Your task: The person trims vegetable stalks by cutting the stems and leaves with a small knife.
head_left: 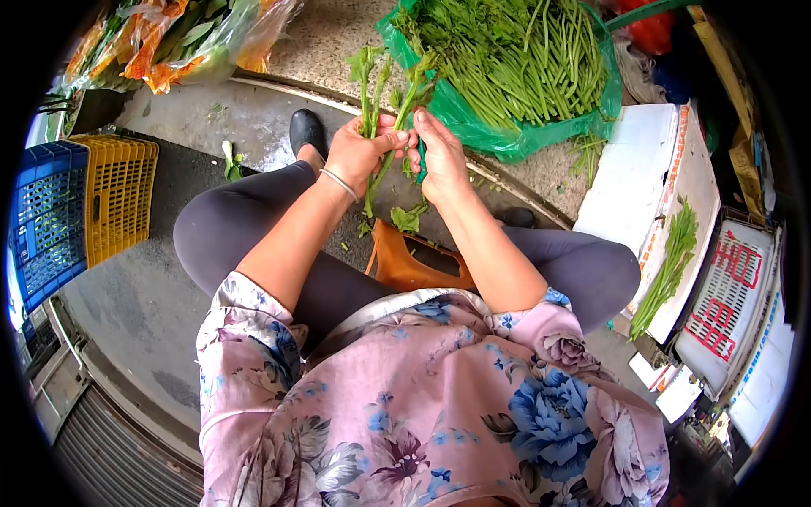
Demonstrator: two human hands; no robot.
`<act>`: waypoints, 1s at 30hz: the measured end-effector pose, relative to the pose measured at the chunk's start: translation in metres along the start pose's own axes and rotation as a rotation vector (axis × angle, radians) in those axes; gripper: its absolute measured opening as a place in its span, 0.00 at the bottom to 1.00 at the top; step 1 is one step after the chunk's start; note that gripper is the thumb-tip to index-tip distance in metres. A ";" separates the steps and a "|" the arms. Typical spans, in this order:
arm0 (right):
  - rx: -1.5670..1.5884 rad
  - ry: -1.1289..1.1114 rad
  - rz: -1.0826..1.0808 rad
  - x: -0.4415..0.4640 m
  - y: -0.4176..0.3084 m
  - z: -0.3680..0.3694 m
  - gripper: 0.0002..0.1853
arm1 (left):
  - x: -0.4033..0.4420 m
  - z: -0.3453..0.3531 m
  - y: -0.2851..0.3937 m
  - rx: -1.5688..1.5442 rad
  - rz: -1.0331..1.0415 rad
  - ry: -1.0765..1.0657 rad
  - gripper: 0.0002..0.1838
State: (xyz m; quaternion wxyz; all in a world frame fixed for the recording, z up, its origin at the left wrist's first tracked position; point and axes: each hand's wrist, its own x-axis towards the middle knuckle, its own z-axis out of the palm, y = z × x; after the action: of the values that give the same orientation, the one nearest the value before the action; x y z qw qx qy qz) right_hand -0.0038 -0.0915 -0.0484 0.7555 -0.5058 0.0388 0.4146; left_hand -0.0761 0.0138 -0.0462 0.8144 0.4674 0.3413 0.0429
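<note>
In the head view, my left hand (pixel 359 152) is closed around a few leafy green vegetable stalks (pixel 369 93), whose leafy tops point up and whose lower ends hang below my palm. Close beside it, my right hand (pixel 441 160) is closed, with its fingertips near one stalk. A narrow dark-green piece (pixel 421 159), which looks like the handle of a small tool, shows between its fingers; the rest is hidden. Just beyond my hands, a green plastic bag (pixel 515 145) lies spread open under a large heap of similar stalks (pixel 528 63).
An orange stool (pixel 414 264) stands between my knees, with leaf scraps (pixel 408 220) on the ground near it. At right, a white foam box (pixel 625 165) has a bunch of greens (pixel 672 266) beside it. Yellow (pixel 120 198) and blue crates (pixel 51 220) stand at left. Bagged greens (pixel 182 38) lie upper left.
</note>
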 end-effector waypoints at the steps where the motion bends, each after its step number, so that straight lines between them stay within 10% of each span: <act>1: 0.018 0.013 0.018 0.000 0.001 0.001 0.16 | 0.000 0.000 0.000 0.020 -0.002 0.002 0.13; 11: -0.129 0.234 -0.126 0.005 0.033 -0.003 0.19 | -0.005 -0.003 0.002 -0.018 -0.095 0.108 0.13; 30: 0.117 -0.015 0.180 0.025 0.011 -0.026 0.17 | -0.005 -0.010 -0.001 0.066 -0.159 0.052 0.11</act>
State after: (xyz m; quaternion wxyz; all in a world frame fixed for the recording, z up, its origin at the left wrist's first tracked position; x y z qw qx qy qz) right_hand 0.0144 -0.0960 -0.0814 0.7437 -0.4521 0.1026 0.4816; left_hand -0.0863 0.0186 -0.0472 0.7902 0.4640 0.3999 -0.0212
